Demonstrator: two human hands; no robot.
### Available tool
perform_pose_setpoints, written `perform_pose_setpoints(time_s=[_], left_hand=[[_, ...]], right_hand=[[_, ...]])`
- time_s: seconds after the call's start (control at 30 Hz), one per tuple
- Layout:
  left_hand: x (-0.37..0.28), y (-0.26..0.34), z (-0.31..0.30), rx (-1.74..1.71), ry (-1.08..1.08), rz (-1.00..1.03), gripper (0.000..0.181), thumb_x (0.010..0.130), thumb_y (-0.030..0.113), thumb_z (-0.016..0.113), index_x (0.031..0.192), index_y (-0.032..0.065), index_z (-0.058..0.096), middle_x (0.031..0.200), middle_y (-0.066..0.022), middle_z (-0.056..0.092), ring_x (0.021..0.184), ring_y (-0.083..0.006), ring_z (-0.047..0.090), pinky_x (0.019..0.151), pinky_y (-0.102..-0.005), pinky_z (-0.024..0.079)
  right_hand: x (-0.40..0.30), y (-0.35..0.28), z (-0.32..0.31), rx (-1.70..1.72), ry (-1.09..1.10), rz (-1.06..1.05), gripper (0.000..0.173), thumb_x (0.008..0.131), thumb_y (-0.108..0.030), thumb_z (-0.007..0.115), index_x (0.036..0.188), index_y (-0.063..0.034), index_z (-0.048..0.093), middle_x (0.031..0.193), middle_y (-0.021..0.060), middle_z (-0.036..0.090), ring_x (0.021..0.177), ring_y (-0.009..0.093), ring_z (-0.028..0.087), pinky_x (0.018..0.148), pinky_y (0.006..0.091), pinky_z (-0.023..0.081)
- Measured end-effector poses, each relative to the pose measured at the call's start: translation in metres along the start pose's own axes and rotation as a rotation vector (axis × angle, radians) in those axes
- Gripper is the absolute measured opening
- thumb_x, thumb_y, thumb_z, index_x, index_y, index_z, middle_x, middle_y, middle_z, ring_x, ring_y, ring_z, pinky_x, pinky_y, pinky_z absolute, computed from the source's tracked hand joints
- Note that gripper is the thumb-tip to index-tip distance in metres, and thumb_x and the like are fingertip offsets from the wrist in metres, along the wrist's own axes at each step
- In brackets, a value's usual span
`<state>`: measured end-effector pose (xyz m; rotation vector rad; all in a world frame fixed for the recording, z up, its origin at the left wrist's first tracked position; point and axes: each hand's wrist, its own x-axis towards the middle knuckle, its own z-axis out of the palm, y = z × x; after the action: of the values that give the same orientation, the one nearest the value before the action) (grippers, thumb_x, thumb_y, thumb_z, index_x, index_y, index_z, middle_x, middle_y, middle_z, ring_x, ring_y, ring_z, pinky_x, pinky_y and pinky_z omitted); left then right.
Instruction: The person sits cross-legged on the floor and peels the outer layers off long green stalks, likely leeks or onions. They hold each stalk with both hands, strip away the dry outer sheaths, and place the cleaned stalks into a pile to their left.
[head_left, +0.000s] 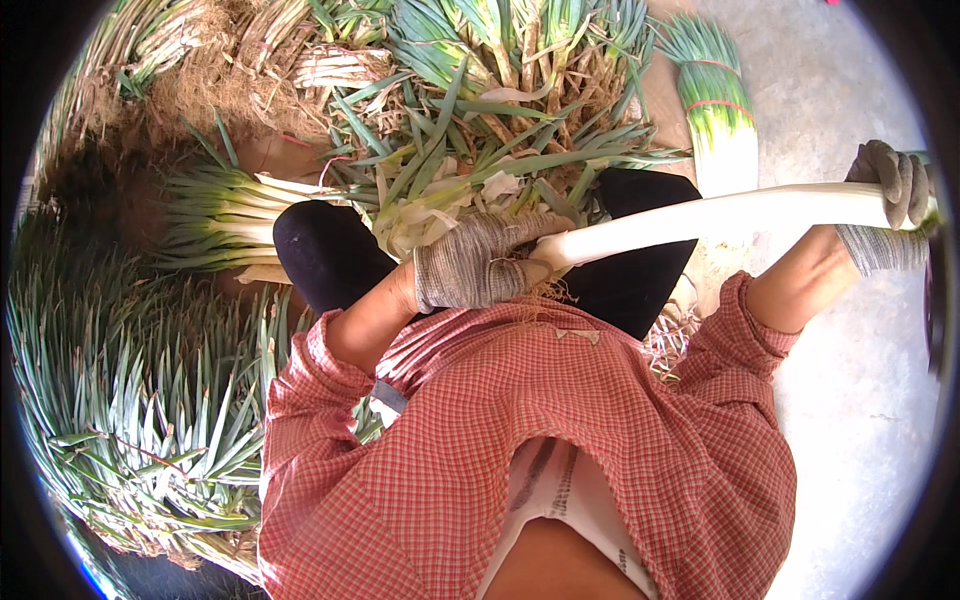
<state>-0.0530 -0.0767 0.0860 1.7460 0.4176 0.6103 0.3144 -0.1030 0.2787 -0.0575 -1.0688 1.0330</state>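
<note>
A long, pale green-onion stalk (697, 215) stretches across my lap to the right, its white shaft bare. My left hand (491, 259), in a grey knit glove, grips it by the root end, where thin roots hang below the fingers. Farther along, my right hand (889, 191), gloved the same way, is closed around the greener end near the right rim. What lies beyond that hand is cut off by the picture's dark edge. Loose green leaves and peeled skins (450, 187) lie heaped just past my left hand, between my knees.
Several peeled green onions (232, 217) lie at my left knee. A banded bundle (716, 112) rests on the concrete floor (832, 420) at upper right. Unpeeled, rooty bundles (247, 75) are piled at the back, and a dense mass of green leaves (142, 390) fills the left side.
</note>
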Motion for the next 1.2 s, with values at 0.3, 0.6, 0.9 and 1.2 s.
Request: perform_pose_setpoints(time_s=[0.3,0.6,0.9,1.2], left_hand=[[0.001,-0.009,0.001,0.118,0.175,0.033,0.026,0.086,0.009,0.053,0.111,0.0056,0.06,0.079,-0.0103,0.066,0.07,-0.0181,0.063,0.069,-0.0276,0.05],[-0.001,0.001,-0.008,-0.494,-0.076,-0.335,0.027,0.088,0.017,0.057,0.112,0.0036,0.058,0.109,-0.0085,0.059,0.099,-0.0158,0.056,0.08,-0.0286,0.047],[-0.004,-0.025,-0.013,-0.054,0.269,-0.301,0.031,0.085,0.017,0.061,0.112,0.0041,0.056,0.096,-0.0052,0.061,0.082,-0.0115,0.056,0.07,-0.0265,0.047],[-0.001,-0.023,-0.007,0.367,0.386,-0.001,0.021,0.082,0.009,0.059,0.102,0.0057,0.059,0.085,-0.0122,0.062,0.073,-0.0233,0.062,0.065,-0.0305,0.048]], right_hand=[[0.001,0.018,-0.006,0.345,-0.073,0.098,0.025,0.076,-0.023,0.063,0.059,-0.0136,0.047,0.051,-0.0023,0.051,0.041,0.01,0.05,0.059,0.0269,0.046],[0.016,0.053,-0.008,0.57,-0.203,0.162,0.028,0.066,-0.031,0.074,0.065,-0.0123,0.053,0.061,-0.0004,0.054,0.051,0.012,0.051,0.064,0.0337,0.044],[-0.002,0.038,-0.088,-0.027,0.626,0.175,0.053,0.091,-0.036,0.042,0.104,0.0151,0.048,0.057,0.0041,0.037,0.047,0.018,0.038,0.069,0.0478,0.047],[-0.001,0.048,-0.055,0.182,0.171,0.134,0.06,0.086,-0.038,0.043,0.102,0.0193,0.05,0.053,-0.0016,0.037,0.043,0.012,0.036,0.061,0.0304,0.044]])
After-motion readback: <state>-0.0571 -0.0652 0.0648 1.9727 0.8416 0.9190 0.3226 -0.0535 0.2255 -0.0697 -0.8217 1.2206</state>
